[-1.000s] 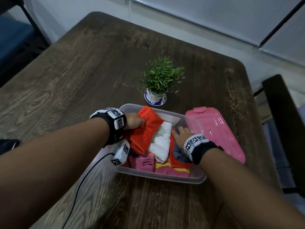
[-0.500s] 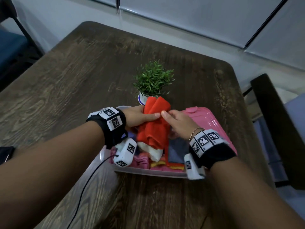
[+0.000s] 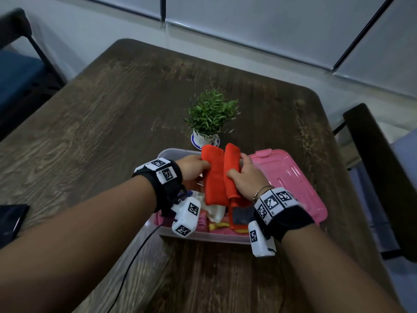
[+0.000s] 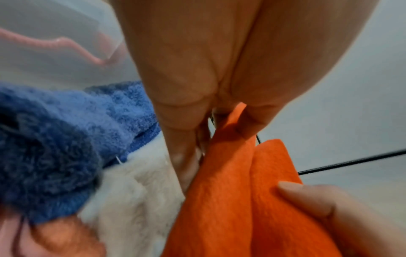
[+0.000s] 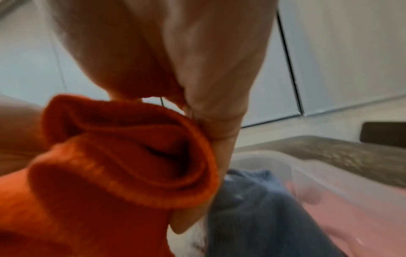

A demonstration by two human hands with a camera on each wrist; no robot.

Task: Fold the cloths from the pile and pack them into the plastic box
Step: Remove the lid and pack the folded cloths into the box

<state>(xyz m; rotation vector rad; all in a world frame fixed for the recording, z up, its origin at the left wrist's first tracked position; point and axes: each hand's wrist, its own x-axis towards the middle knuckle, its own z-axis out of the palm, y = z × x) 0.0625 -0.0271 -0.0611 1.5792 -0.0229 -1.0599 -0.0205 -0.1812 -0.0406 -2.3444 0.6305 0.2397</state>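
Both hands hold an orange cloth [image 3: 220,175] up over the clear box [image 3: 171,152]: the left hand [image 3: 191,169] pinches its left fold, the right hand [image 3: 244,179] grips the right one. The box (already holding pink, white, blue cloths) sits near a plant [image 3: 211,117], its pink lid [image 3: 286,177] on the right.

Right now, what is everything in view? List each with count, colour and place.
orange cloth: one, orange, held up over the box
plastic box: one, clear, near table edge, holding blue, white, pink, yellow cloths
lid: one, pink, right of box
potted plant: one, green, behind box
table: one, dark wood
phone: one, black, table's left edge
chairs: dark, either side
left hand: grips cloth's left fold
right hand: grips right fold
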